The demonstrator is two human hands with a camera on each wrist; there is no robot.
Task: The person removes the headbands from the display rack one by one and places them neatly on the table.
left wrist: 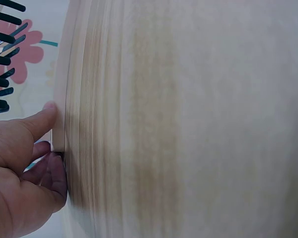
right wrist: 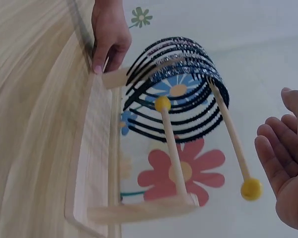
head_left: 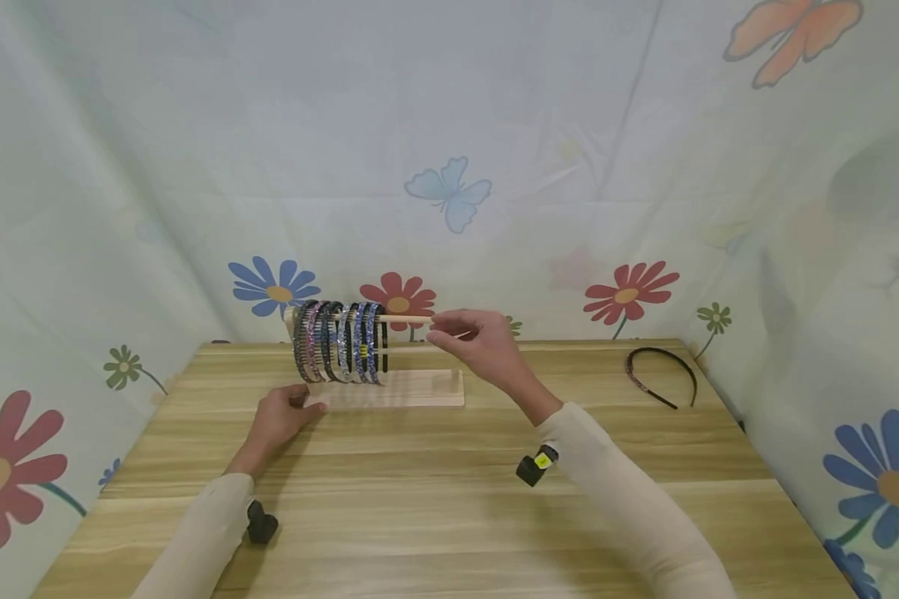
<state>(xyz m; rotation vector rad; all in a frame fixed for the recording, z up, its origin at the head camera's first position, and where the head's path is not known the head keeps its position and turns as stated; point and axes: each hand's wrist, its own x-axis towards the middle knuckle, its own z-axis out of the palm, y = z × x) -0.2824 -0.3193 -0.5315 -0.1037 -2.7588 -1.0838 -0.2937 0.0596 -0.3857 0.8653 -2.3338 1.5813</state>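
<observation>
A wooden headband rack [head_left: 423, 389] stands on the table, with a flat base and two rods tipped with yellow balls. Several glittery headbands [head_left: 342, 345], in blue, silver, pink and black, hang side by side on its upper rod [right wrist: 233, 139]. My left hand [head_left: 279, 423] holds the left end of the base; in the left wrist view the thumb [left wrist: 45, 119] presses its edge and the fingers curl against its end. Near the upper rod's free end is my right hand [head_left: 483, 345]. In the right wrist view its fingers are loosely bent, apart from the yellow ball [right wrist: 251, 189], holding nothing.
A single dark headband [head_left: 697, 387] with a small patterned section lies at the table's far right. The wood-grain table [head_left: 419, 499] ends at a curtain [head_left: 539, 274] printed with flowers and butterflies, which also hangs along both sides.
</observation>
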